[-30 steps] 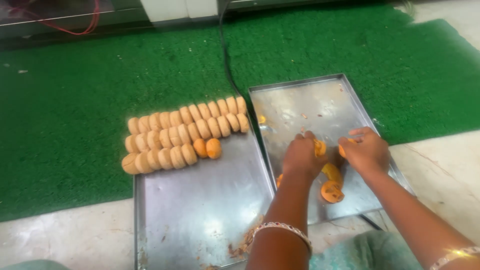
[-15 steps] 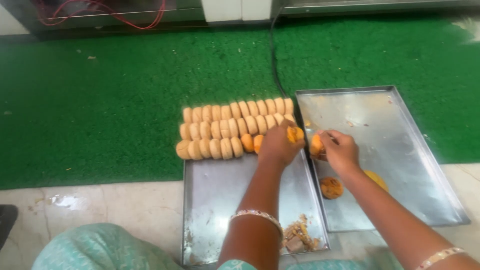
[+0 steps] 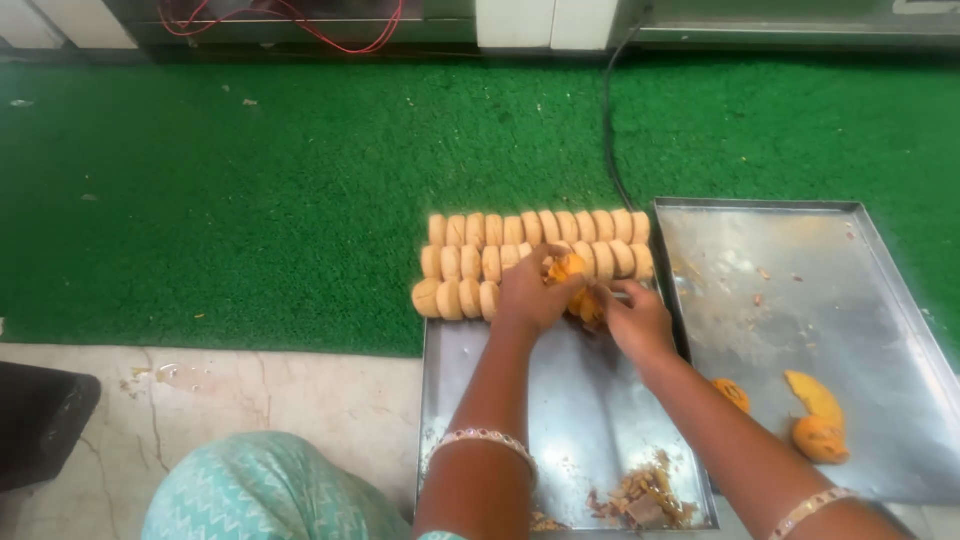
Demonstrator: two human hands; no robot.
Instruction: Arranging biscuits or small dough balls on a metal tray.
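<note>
Three rows of round tan biscuits (image 3: 530,245) stand on edge at the far end of the left steel tray (image 3: 590,400). My left hand (image 3: 528,295) holds an orange-brown biscuit (image 3: 566,268) against the front row. My right hand (image 3: 635,318) is right beside it, fingers on another orange biscuit (image 3: 586,305) at the same spot. Both hands meet over the tray's far part, near its right rim.
A second steel tray (image 3: 800,310) lies to the right with three orange biscuits (image 3: 818,420) near its front. Crumbs (image 3: 640,495) pile at the left tray's near edge. Green turf (image 3: 250,180) lies beyond, a black cable (image 3: 606,120) crosses it, and cracked floor (image 3: 250,400) lies at left.
Both hands moved from the right tray to the biscuit rows on the left tray, carrying orange biscuits. The camera view shifted, so the trays now sit further right.
</note>
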